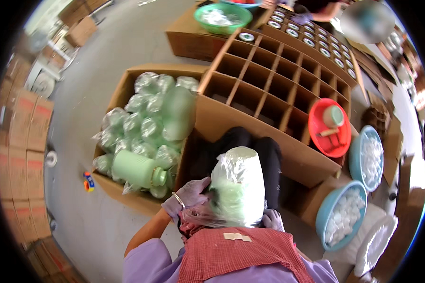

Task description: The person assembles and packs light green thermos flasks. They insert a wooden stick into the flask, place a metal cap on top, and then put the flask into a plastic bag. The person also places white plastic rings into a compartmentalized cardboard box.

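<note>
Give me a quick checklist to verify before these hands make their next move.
1. Left hand at the plastic-covered pale item: ok, it is at the item's left side.
2. Right hand gripping firmly: cannot tell; it is at the lower right, partly hidden.
3. Plastic closed around the item: cannot tell; its near end is bunched and blurred.
4. Divided carton with nothing across its cells: not ok; the red basin sits over its right corner.
5. Green bottle upright: not ok; it lies on its side on the bagged pile.
</note>
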`<state>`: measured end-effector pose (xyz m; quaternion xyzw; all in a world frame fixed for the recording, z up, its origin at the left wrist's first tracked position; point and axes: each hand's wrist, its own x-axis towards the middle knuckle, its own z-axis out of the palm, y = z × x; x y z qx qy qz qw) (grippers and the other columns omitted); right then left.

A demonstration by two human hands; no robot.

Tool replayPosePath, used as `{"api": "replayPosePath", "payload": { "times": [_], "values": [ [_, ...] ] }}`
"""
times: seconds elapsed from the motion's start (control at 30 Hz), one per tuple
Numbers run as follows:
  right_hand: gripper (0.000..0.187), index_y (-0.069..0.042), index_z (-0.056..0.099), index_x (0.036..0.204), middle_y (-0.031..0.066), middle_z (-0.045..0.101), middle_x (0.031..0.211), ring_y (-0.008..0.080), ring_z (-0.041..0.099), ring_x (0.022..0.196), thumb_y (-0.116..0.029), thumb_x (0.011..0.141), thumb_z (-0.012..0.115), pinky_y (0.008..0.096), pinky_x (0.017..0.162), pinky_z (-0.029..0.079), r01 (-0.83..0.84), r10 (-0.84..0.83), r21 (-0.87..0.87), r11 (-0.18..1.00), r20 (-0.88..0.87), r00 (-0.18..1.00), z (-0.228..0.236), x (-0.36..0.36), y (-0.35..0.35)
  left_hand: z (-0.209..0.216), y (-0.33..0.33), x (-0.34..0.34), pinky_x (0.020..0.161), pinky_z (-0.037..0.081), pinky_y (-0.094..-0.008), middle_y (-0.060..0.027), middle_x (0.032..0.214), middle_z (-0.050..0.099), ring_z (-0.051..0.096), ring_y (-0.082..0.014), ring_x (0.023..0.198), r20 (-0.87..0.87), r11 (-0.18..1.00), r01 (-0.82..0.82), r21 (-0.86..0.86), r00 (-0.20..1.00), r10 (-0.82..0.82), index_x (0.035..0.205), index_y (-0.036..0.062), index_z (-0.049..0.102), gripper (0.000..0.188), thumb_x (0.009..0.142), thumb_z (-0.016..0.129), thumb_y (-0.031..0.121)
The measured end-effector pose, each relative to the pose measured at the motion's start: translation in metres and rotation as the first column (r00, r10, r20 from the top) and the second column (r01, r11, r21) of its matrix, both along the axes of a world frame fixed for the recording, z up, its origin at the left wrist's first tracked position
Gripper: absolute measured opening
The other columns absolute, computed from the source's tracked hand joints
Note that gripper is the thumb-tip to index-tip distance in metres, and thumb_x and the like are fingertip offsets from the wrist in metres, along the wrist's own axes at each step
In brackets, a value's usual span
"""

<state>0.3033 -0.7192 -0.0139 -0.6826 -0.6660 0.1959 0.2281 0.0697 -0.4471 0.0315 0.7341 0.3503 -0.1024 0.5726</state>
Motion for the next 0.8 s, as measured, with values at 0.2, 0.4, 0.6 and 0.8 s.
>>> {"api": "replayPosePath", "payload": {
  "times": [0.2,0.4,0.6,0.8],
  "values": [
    [0.023,-0.002,0.051,0.080,0.0172,0.062,0.098,0.0269,0.062,0.083,0.013,0.066,0.061,0.0307,0.067,0.049,0.278,-0.127,0.256,0.926,-0.482,0.867,0.070,-0.015,0.130,-0.009,-0.022,-0.087,0.091,0.049,-0.0343,-0.0089,0.111,0.066,0.061,-0.0192,0.101,0.162,0.745,-0.378,-0.549,0.827,0.539,0.117,0.0004,0.062,0.036,0.084,0.063,0.014],
    [0.019,-0.002,0.062,0.099,0.0196,0.054,0.121,0.0371,0.055,0.108,-0.003,0.080,0.065,0.0389,0.092,0.046,-0.143,0.245,0.298,0.944,-0.342,0.907,0.088,-0.044,0.327,-0.056,0.082,-0.105,0.084,0.055,-0.0380,-0.0170,0.104,0.067,0.067,-0.0257,0.091,0.178,0.166,-0.252,-0.953,-0.027,0.984,0.104,-0.0044,0.061,0.025,0.086,0.047,0.007],
    [0.024,-0.004,0.061,0.105,0.0181,0.056,0.116,0.0379,0.055,0.107,-0.007,0.081,0.065,0.0430,0.092,0.046,-0.422,0.478,0.263,0.867,-0.206,0.854,0.072,-0.047,0.371,-0.114,0.327,-0.194,0.075,0.060,-0.0432,-0.0101,0.090,0.061,0.064,-0.0265,0.083,0.587,0.098,-0.748,-0.656,-0.425,0.689,0.095,-0.0004,0.059,0.011,0.085,0.054,0.000],
    [0.033,-0.007,0.062,0.103,0.0100,0.059,0.104,0.0282,0.059,0.101,-0.014,0.072,0.070,0.0443,0.090,0.047,-0.565,0.566,0.141,0.813,0.043,0.824,0.075,-0.043,0.370,-0.243,0.451,-0.254,0.066,0.051,-0.0383,-0.0143,0.095,0.068,0.065,-0.0217,0.080,0.451,-0.285,-0.946,0.154,-0.189,0.872,0.095,0.0036,0.066,0.019,0.076,0.068,0.007]
  ]
}}
